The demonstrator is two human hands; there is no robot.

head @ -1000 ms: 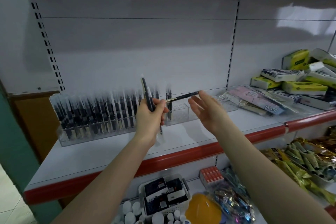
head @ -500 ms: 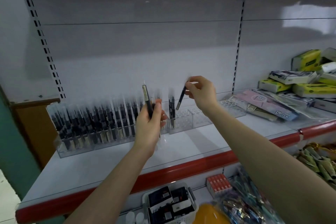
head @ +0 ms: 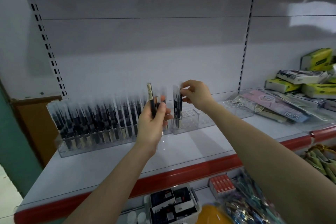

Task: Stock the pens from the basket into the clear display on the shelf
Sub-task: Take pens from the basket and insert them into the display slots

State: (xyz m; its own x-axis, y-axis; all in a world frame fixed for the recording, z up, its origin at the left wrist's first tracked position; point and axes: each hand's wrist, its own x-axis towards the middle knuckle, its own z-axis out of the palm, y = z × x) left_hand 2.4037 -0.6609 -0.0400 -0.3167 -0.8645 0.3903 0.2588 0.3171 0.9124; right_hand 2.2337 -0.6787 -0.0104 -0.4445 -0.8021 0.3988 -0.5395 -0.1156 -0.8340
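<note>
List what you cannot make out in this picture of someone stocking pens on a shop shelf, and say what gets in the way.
- Head view: the pens in the clear display are smeared by motion blur, so they cannot be counted.
- Head view: how many pens the left hand holds; its fingers cover them.
- Head view: whether the pen pinched by the right hand sits fully in its hole; blur.
- Head view: the white basket is cut off by the bottom edge.
</note>
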